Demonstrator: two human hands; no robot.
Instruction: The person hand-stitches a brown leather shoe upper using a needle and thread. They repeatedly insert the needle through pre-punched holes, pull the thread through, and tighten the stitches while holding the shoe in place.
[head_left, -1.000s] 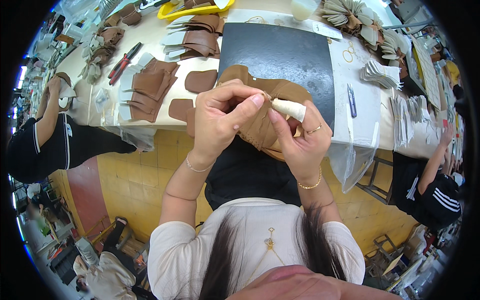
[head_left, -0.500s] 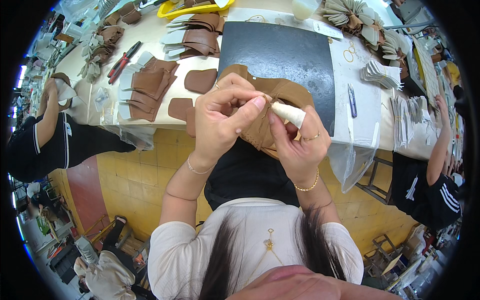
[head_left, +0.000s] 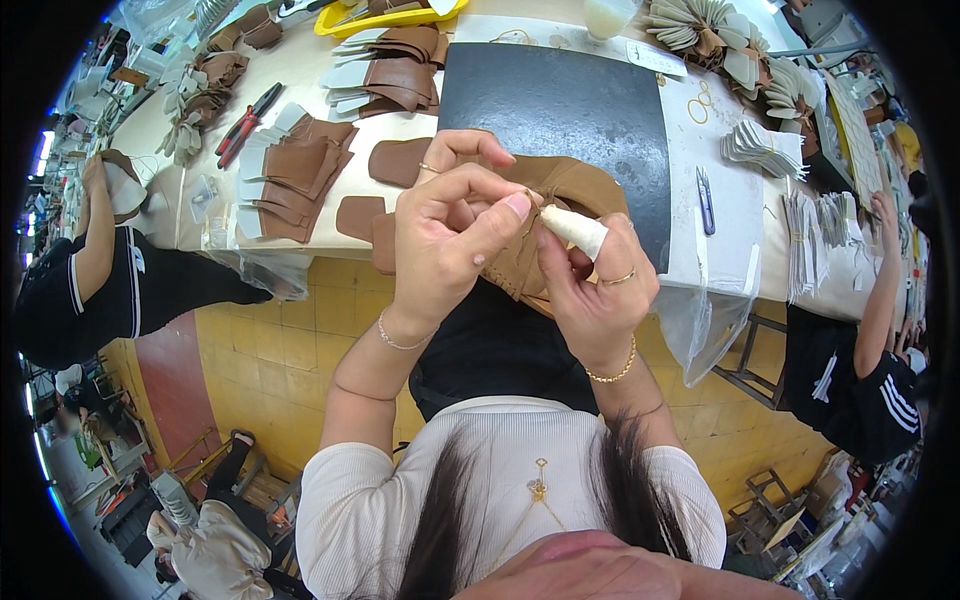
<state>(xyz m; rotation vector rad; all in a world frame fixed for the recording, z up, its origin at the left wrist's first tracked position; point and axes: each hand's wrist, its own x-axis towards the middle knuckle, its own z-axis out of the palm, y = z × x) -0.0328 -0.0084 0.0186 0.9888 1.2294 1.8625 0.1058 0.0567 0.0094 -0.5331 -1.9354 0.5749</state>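
Observation:
My left hand [head_left: 450,215] pinches with thumb and forefinger, its other fingers raised and curled. What sits in the pinch is thin and brown, too small to name. Close beside it, my right hand [head_left: 600,280] is closed, thumb against a forefinger wrapped in a white finger cover [head_left: 573,230]. Anything in that pinch is hidden. Both sets of fingertips nearly meet over a brown suede-like stitched piece [head_left: 575,183], which lies partly on the table edge and partly over my lap. My left hand hides some of it.
Beneath the piece lies a black mat [head_left: 560,100]. Stacked brown leather pieces [head_left: 300,175] and red-handled pliers [head_left: 247,125] are to the left. Blue thread snips [head_left: 706,200] and white bundled pieces [head_left: 762,150] lie right. Other people work at both sides.
My left hand's outer fingers have lifted and spread a little, and the left end of the brown piece is now hidden. My right hand has shifted slightly left. Both pinches stay close together.

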